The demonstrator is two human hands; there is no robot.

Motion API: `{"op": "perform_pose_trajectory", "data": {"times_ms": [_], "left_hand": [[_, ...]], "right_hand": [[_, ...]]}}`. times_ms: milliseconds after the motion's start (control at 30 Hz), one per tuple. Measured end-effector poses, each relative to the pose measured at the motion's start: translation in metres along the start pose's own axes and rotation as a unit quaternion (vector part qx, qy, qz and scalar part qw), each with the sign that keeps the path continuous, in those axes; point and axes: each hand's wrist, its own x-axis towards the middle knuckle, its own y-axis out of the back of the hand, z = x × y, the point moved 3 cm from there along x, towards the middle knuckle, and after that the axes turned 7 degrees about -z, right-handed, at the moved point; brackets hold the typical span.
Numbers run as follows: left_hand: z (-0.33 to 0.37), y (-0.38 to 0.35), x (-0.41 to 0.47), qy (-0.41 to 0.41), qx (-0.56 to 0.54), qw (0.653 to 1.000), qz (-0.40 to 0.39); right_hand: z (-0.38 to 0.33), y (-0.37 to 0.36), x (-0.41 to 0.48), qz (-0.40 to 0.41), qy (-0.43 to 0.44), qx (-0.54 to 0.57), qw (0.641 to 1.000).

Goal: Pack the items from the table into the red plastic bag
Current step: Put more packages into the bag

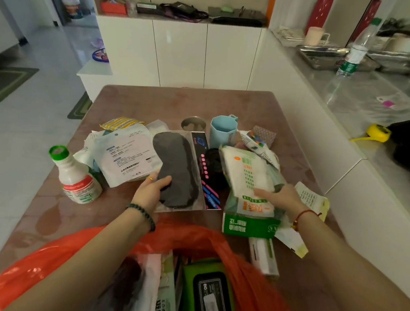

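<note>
The red plastic bag lies open at the table's near edge, holding a green wipes pack and other packets. My left hand grips the near end of a clear packet with a black insole-shaped pad. My right hand rests fingers-down on a white and green packet in the pile; whether it grips it is unclear. A white bottle with a green cap stands at the left. A blue cup stands at the back.
The brown table carries more loose packets, a white paper pouch, a long white box and a metal lid. A white counter runs along the right with a water bottle and metal trays.
</note>
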Motion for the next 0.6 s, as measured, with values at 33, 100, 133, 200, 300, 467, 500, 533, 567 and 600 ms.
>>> {"op": "perform_pose_trajectory", "data": {"times_ms": [33,100,133,200,300,467,500,533,567,600], "left_hand": [[0.000,0.002,-0.002,-0.002,0.004,1.000,0.003],[0.002,0.004,-0.006,-0.007,0.007,1.000,0.005],[0.002,0.004,-0.008,-0.013,0.007,1.000,0.004],[0.003,0.004,-0.014,-0.020,0.007,1.000,0.000],[0.006,0.002,-0.027,-0.026,-0.010,0.999,-0.031],[0.008,-0.010,-0.057,-0.036,-0.071,0.991,-0.105],[0.008,-0.014,-0.064,-0.033,-0.092,0.988,-0.122],[0.008,-0.018,-0.072,-0.022,-0.114,0.983,-0.143],[0.007,-0.021,-0.079,-0.004,-0.132,0.978,-0.164],[0.006,-0.023,-0.089,0.024,-0.144,0.972,-0.182]], "right_hand": [[-0.001,0.000,-0.001,-0.007,0.004,0.048,0.999],[-0.005,0.002,-0.007,-0.024,0.002,0.124,0.992],[-0.009,0.004,-0.012,-0.026,0.010,0.156,0.987],[-0.023,0.008,-0.027,-0.027,0.060,0.225,0.972],[-0.048,0.011,-0.066,-0.027,0.159,0.311,0.937],[-0.069,0.002,-0.156,-0.071,0.269,0.414,0.867],[-0.067,-0.006,-0.170,-0.079,0.274,0.398,0.872],[-0.063,-0.017,-0.183,-0.081,0.274,0.370,0.884],[-0.057,-0.030,-0.192,-0.076,0.277,0.332,0.898],[-0.051,-0.044,-0.201,-0.068,0.278,0.300,0.910]]}}
